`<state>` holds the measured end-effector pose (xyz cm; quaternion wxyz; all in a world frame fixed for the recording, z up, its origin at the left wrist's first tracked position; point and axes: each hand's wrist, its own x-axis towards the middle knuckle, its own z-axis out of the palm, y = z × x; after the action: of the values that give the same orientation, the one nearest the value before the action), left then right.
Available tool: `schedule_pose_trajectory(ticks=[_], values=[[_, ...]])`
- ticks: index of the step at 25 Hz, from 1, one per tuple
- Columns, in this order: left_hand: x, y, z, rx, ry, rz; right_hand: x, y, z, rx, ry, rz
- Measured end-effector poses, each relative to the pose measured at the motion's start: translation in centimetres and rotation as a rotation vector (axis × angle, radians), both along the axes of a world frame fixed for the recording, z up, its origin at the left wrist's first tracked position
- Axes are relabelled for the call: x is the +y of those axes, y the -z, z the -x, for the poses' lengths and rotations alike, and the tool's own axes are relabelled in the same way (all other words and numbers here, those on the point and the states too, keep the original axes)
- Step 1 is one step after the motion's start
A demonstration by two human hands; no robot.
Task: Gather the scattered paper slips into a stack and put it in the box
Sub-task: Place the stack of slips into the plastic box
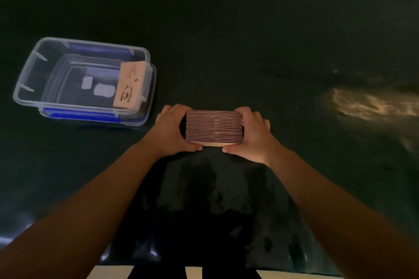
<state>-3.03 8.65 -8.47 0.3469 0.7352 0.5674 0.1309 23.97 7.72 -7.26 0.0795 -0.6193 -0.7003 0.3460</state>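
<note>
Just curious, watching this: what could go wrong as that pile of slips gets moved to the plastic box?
The stack is only squeezed at its ends between the left hand and right hand, so middle slips could drop out. A stack already in the box leans against its near wall and might be knocked.

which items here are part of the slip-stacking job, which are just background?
Job:
- stack of paper slips, gripped between left hand and right hand
- clear plastic box, open, already holding slips against its right wall
- blue-clipped lid under the box

Background:
- dark tabletop
- light glare on the right
</note>
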Motion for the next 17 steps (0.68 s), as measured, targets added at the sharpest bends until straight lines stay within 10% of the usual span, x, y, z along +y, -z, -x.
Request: schedule_pose_trajectory(ticks=[10, 17], values=[[-1.0, -7.0, 2.4, -0.465, -0.178, 0.232, 0.1, -7.0, 1.9, 0.305, 0.063, 0.146], [-2.3, -12.0, 4.5, -1.103, -0.469, 0.372, 0.8, -11.1, 8.0, 0.636, 0.138, 0.389]])
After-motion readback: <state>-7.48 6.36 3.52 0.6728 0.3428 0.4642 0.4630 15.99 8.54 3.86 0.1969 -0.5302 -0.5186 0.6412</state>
